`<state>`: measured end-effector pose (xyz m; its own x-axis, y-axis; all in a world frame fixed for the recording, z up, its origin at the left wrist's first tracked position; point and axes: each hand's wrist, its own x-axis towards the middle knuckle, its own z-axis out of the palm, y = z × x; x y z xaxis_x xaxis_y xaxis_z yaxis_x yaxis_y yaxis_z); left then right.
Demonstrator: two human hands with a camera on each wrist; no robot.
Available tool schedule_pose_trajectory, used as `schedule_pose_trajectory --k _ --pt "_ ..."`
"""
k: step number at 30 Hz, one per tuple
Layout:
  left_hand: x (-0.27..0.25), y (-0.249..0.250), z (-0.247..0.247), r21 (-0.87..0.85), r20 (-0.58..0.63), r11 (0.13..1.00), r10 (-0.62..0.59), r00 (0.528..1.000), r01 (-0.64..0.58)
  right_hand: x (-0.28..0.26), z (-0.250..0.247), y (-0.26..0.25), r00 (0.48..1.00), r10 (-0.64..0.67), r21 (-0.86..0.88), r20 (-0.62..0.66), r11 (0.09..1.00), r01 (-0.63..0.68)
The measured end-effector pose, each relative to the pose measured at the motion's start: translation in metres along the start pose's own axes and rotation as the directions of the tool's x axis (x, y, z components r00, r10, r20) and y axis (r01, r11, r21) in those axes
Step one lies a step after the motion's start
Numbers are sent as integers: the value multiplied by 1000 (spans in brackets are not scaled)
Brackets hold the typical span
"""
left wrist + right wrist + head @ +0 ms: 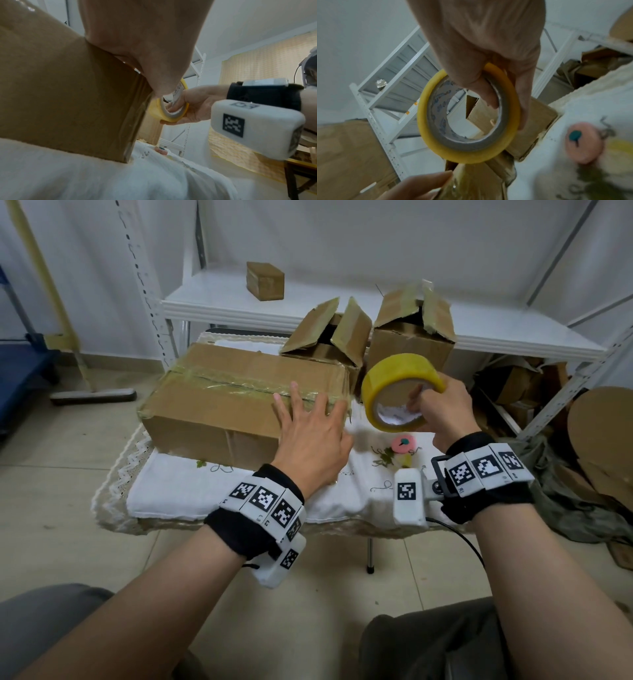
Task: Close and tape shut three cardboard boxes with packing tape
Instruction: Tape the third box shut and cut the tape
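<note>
1. The right hand (442, 409) holds the tape roll (399, 392), fingers curled through its hole.
2. The left hand (311, 433) lies flat, fingers spread, on the big box (219, 402), just left of the roll.
3. The box's taped seam runs longways, away from the roll.
4. Whether tape joins roll and box is unclear.

White walls (342, 231), beige tiled floor (51, 491), white metal shelving (212, 299).
</note>
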<state>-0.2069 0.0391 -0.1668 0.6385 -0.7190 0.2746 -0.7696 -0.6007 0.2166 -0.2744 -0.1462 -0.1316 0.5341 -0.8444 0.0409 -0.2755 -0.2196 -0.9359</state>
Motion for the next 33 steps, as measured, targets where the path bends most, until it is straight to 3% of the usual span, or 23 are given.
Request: schedule_pose_trajectory --k 6,15,18,25,29,31,33 --pt "0 0 0 -5 -8 1000 6 1000 -6 -2 -6 11 993 90 20 78 996 -92" --pt "2 0 -1 46 38 998 49 998 -50 1 -6 22 978 83 -125 192 990 -60" --pt "2 -1 -1 57 44 997 55 998 -58 5 -5 26 968 127 -265 218 962 -66" --pt "2 -1 -1 78 40 995 58 997 -61 5 -9 21 882 221 -359 416 931 -65" --pt "3 -2 1 71 42 995 60 997 -63 4 -20 8 839 208 -348 503 937 -23" --pt "4 -2 1 68 43 996 57 997 -60 6 -26 7 851 200 -264 485 962 -76" --pt "3 -2 1 71 42 996 52 998 -55 12 -26 15 906 204 -197 370 971 -138"
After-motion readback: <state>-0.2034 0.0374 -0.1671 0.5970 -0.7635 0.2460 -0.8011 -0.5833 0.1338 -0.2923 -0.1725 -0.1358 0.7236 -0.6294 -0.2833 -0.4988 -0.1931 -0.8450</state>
